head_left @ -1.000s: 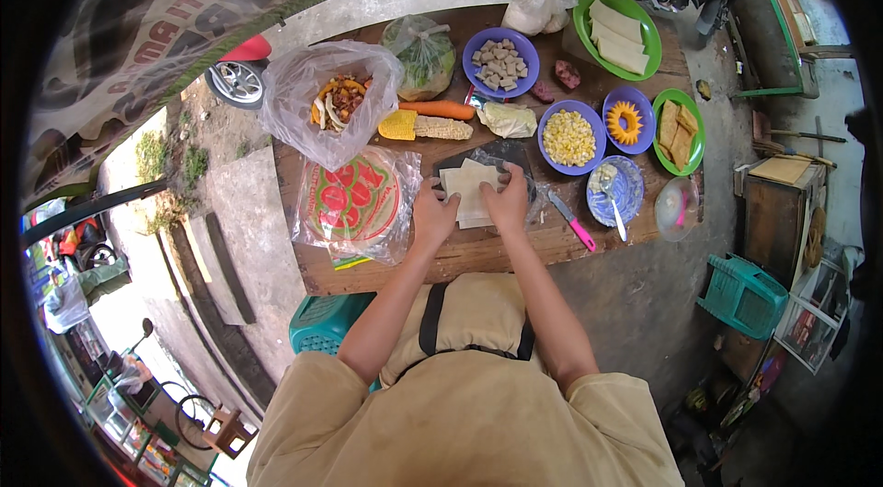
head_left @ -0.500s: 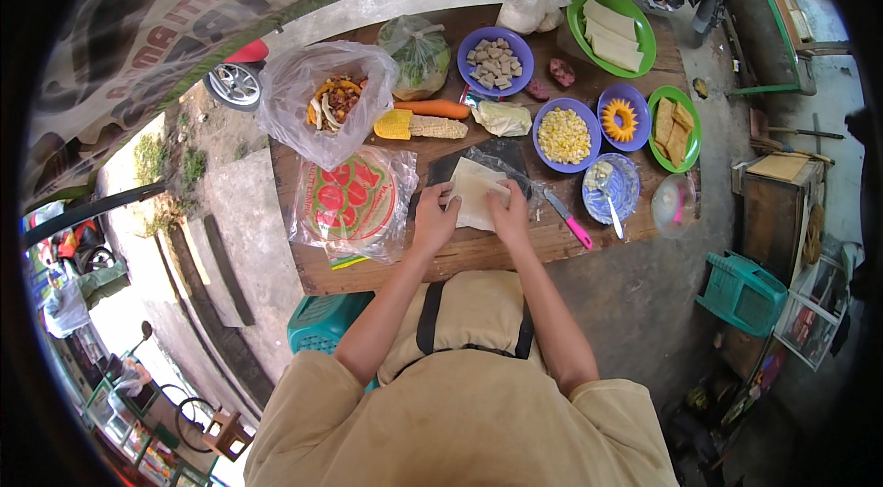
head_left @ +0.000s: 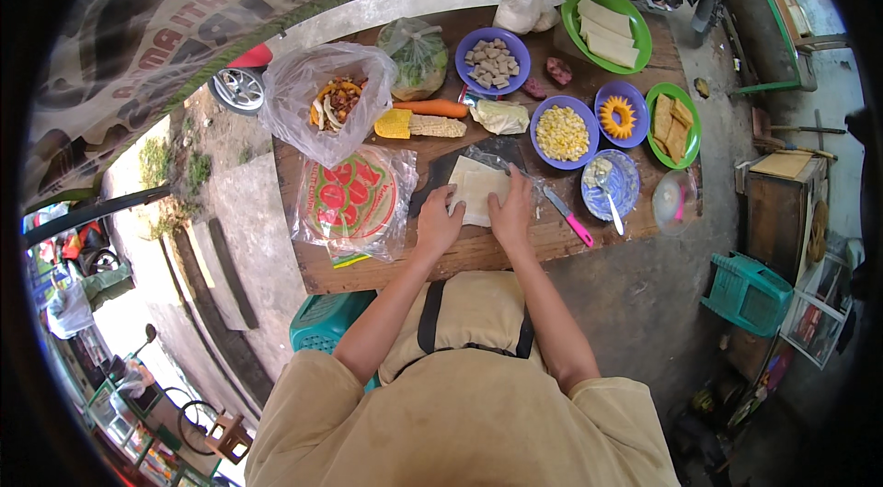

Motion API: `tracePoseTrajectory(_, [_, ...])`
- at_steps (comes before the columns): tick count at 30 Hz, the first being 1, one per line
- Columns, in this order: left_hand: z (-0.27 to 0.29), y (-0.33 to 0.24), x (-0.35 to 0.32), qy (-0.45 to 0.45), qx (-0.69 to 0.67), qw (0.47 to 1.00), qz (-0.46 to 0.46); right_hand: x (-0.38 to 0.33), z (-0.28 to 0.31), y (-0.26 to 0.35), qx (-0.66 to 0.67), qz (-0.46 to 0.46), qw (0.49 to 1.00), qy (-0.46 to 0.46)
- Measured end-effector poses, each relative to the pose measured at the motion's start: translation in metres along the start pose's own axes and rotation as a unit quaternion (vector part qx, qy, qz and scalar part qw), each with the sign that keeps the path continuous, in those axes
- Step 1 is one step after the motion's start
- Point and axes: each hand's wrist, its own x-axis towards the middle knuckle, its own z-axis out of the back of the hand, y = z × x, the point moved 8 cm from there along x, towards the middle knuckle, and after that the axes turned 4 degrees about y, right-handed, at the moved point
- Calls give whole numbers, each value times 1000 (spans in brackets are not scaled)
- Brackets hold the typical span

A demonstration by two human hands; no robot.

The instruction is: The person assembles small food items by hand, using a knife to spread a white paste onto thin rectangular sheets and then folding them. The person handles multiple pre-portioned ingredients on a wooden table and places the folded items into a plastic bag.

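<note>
A pale square spring roll wrapper (head_left: 478, 189) with a folded layer lies on a dark sheet (head_left: 430, 195) in front of me. My left hand (head_left: 441, 222) grips its left edge, thumb and fingers curled in. At the right edge, my right hand (head_left: 511, 211) grips the wrapper with bent fingers; part of that edge is hidden under them. Just right of this hand rests a knife (head_left: 567, 217) with a pink handle. A blue-and-white bowl (head_left: 610, 206) beyond it holds a spoon and a pale paste.
Corn kernels (head_left: 563, 135), grey cubes (head_left: 492, 63), a carrot (head_left: 432, 107), a corn cob (head_left: 418, 125) and fried pieces (head_left: 673, 128) sit farther back. A plastic-wrapped stack with red print (head_left: 349, 202) lies left, below an open plastic bag (head_left: 328, 101). Wrapper sheets fill a green plate (head_left: 609, 31).
The wrapper's raised upper layer has come down and lies flatter. My left hand has shifted slightly right and downward, and my right hand's fingers have reached a little farther up the edge.
</note>
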Motion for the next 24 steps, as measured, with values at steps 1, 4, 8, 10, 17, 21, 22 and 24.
tracePoseTrajectory(1, [0,0,0,0,4,1000,-2,0,2,-1,24,-9,999,-19])
tracePoseTrajectory(4, [-2,2,-2,2,-9,1000,-5,2,0,-17,140,-102,984,-33])
tracePoseTrajectory(8, [-6,10,-2,7,-55,998,14,2,-20,-36,240,-195,950,55])
tracePoseTrajectory(10, [-7,15,-2,10,-84,996,22,3,-24,-35,191,-164,964,83])
tracePoseTrajectory(17, [-3,35,-12,10,-146,985,86,2,-21,-17,217,-55,972,75])
tracePoseTrajectory(21, [8,33,-9,-28,-203,976,75,2,-26,-18,381,-115,911,113])
tracePoseTrajectory(22, [10,33,-8,-26,-204,975,77,5,-21,-17,296,-95,946,97])
tracePoseTrajectory(24, [12,30,-9,-10,-169,981,92,7,-14,-11,147,-50,985,77])
